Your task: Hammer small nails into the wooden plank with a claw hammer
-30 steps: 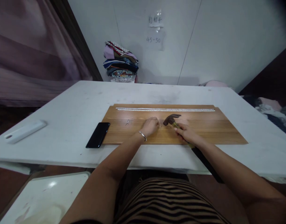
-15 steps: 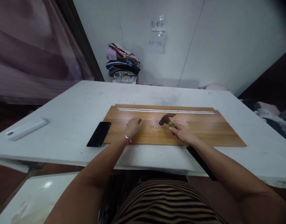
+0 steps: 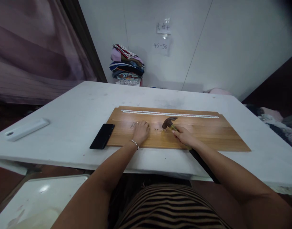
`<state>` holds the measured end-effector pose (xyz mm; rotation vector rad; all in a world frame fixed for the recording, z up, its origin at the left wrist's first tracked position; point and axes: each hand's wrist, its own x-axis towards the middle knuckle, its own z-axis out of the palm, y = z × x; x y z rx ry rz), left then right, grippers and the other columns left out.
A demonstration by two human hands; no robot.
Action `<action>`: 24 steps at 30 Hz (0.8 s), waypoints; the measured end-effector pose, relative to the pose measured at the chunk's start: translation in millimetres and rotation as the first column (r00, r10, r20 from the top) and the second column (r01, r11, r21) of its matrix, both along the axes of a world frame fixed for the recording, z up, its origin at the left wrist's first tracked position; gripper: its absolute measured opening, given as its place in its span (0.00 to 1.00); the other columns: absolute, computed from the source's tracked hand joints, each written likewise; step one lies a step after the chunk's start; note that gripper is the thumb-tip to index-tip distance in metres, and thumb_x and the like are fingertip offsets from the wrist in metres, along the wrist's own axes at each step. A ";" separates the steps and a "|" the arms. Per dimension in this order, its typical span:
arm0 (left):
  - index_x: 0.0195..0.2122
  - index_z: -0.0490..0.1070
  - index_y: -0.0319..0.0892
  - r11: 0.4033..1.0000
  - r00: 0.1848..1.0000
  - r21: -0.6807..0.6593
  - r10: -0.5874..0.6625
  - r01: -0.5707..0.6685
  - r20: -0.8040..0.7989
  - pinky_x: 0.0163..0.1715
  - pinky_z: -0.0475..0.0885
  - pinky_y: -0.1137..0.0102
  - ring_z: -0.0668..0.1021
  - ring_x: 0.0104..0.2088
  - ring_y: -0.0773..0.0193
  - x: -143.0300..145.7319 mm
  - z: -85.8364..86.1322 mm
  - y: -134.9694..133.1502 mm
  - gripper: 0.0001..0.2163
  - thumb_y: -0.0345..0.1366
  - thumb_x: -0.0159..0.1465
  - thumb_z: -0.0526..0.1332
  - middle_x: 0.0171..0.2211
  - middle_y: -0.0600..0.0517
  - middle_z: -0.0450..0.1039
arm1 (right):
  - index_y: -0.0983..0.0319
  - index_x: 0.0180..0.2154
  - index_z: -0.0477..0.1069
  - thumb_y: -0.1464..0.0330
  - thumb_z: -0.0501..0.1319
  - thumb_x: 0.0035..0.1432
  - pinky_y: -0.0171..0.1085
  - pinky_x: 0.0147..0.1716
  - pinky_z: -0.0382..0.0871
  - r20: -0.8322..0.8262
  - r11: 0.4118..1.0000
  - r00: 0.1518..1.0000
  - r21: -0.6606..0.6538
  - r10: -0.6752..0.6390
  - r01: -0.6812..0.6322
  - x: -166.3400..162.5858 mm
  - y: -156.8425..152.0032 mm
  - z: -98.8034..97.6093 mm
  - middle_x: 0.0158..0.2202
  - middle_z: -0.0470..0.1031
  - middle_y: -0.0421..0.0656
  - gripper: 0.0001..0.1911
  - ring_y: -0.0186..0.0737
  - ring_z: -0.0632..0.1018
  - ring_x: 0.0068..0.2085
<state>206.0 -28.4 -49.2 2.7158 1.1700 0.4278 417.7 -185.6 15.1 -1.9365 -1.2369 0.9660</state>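
Note:
My right hand (image 3: 184, 135) is wrapped around the yellow-and-black handle of a claw hammer (image 3: 169, 122). The hammer's head hangs over a wooden board (image 3: 207, 136), just at the right end of a short row of nails (image 3: 157, 129) standing in the wood. Palm down, my left hand (image 3: 141, 131) is low over the board to the left of that row. Its fingers are curled together and their tips are hidden, so what they hold cannot be made out. Several loose nails (image 3: 133, 124) lie on the board just left of my left hand.
Two white measuring strips (image 3: 171, 114) run along the board's far edge. A black phone (image 3: 102, 136) lies at its left end. On the white table (image 3: 64, 111), a white handled object (image 3: 28, 128) lies far left. Folded clothes (image 3: 128, 65) are stacked near the wall.
My left hand has moved slightly right and turned more palm down, uncovering the loose nails beside it. My right hand and the hammer have stayed nearly still. The view has shifted a little.

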 end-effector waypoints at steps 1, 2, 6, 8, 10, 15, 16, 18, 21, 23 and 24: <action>0.41 0.75 0.40 1.000 1.000 0.002 -0.005 0.005 -0.002 0.54 0.64 0.58 0.73 0.51 0.51 0.3 -0.9 0.5 0.13 0.35 0.72 0.51 0.47 0.41 0.74 | 0.59 0.35 0.67 0.63 0.57 0.63 0.32 0.22 0.60 -0.003 1.000 1.000 0.002 -0.003 0.003 -0.2 -0.2 -0.2 0.25 0.67 0.37 0.07 0.33 0.66 0.23; 0.41 0.75 0.40 1.000 1.000 0.001 -0.010 0.010 0.000 0.54 0.64 0.58 0.73 0.51 0.51 0.6 -1.8 1.0 0.13 0.34 0.72 0.51 0.48 0.41 0.74 | 0.59 0.35 0.67 0.63 0.57 0.63 0.32 0.22 0.60 -0.007 1.000 1.000 0.005 -0.006 0.006 -0.5 -0.4 -0.3 0.25 0.67 0.37 0.07 0.33 0.67 0.23; 0.45 0.73 0.40 0.999 0.999 0.001 -0.035 0.035 0.022 0.58 0.62 0.58 0.71 0.57 0.51 2.1 -4.2 2.2 0.12 0.34 0.72 0.51 0.55 0.40 0.72 | 0.59 0.34 0.66 0.63 0.58 0.63 0.31 0.22 0.59 -0.011 1.000 1.000 0.010 -0.018 0.018 -1.6 -0.3 0.4 0.25 0.68 0.38 0.08 0.33 0.66 0.24; 0.48 0.72 0.40 0.999 0.999 0.006 -0.037 0.037 0.023 0.61 0.60 0.57 0.69 0.60 0.50 2.2 -3.8 2.0 0.11 0.35 0.71 0.52 0.58 0.40 0.70 | 0.59 0.34 0.66 0.62 0.58 0.63 0.30 0.21 0.58 -0.010 1.000 1.000 0.003 -0.023 0.023 -2.1 0.1 1.0 0.25 0.68 0.37 0.08 0.32 0.66 0.23; 0.50 0.71 0.40 0.999 0.999 0.011 -0.033 0.033 0.013 0.62 0.59 0.56 0.67 0.61 0.49 2.0 -2.5 1.5 0.12 0.36 0.71 0.53 0.59 0.40 0.70 | 0.59 0.34 0.66 0.63 0.58 0.63 0.30 0.21 0.58 -0.007 1.000 1.000 -0.007 -0.027 0.027 -2.8 0.3 2.4 0.24 0.67 0.37 0.07 0.32 0.66 0.23; 0.51 0.70 0.40 1.000 1.000 -0.005 -0.024 0.024 -0.018 0.61 0.60 0.57 0.68 0.61 0.49 1.7 0.9 0.7 0.13 0.38 0.72 0.52 0.58 0.39 0.71 | 0.59 0.35 0.66 0.64 0.58 0.63 0.31 0.20 0.58 -0.012 0.999 0.999 -0.009 -0.038 0.038 -4.6 -0.2 7.6 0.24 0.66 0.37 0.06 0.32 0.66 0.22; 0.51 0.70 0.40 1.000 1.000 -0.008 -0.024 0.024 -0.017 0.61 0.60 0.57 0.68 0.61 0.49 1.8 1.0 0.8 0.13 0.38 0.72 0.52 0.59 0.39 0.70 | 0.59 0.35 0.66 0.64 0.57 0.63 0.31 0.21 0.58 -0.013 0.999 0.999 -0.011 -0.039 0.039 -4.7 -0.3 7.9 0.24 0.66 0.37 0.06 0.32 0.65 0.22; 0.51 0.70 0.40 1.000 1.000 -0.014 -0.022 0.022 -0.012 0.61 0.60 0.56 0.68 0.61 0.49 1.9 0.8 1.1 0.13 0.39 0.72 0.52 0.60 0.39 0.70 | 0.59 0.35 0.66 0.64 0.57 0.64 0.31 0.21 0.58 -0.010 1.000 1.000 -0.010 -0.027 0.027 -4.3 -0.4 6.7 0.25 0.66 0.37 0.06 0.32 0.66 0.23; 0.51 0.71 0.40 1.000 1.000 -0.016 -0.022 0.022 -0.017 0.61 0.60 0.57 0.68 0.62 0.49 2.0 -0.3 1.7 0.13 0.38 0.72 0.51 0.61 0.39 0.69 | 0.60 0.36 0.68 0.64 0.57 0.64 0.31 0.21 0.58 0.009 1.000 1.000 0.001 0.007 -0.007 -2.4 -0.3 2.2 0.25 0.67 0.37 0.07 0.33 0.66 0.23; 0.51 0.71 0.40 1.000 1.000 -0.008 -0.019 0.019 -0.024 0.62 0.61 0.57 0.67 0.62 0.49 2.1 -1.0 1.9 0.13 0.38 0.72 0.52 0.61 0.40 0.68 | 0.60 0.37 0.68 0.63 0.57 0.64 0.31 0.21 0.58 0.021 1.000 1.000 0.001 0.022 -0.022 -1.2 -0.3 -0.8 0.26 0.68 0.38 0.07 0.33 0.67 0.24; 0.52 0.71 0.40 1.000 0.999 -0.004 -0.017 0.017 -0.027 0.62 0.61 0.57 0.67 0.62 0.50 2.2 -1.3 1.9 0.13 0.38 0.72 0.52 0.62 0.40 0.68 | 0.60 0.38 0.69 0.63 0.57 0.64 0.31 0.22 0.59 0.024 1.000 0.999 -0.003 0.021 -0.021 -0.8 -0.4 -1.6 0.26 0.68 0.38 0.07 0.33 0.67 0.24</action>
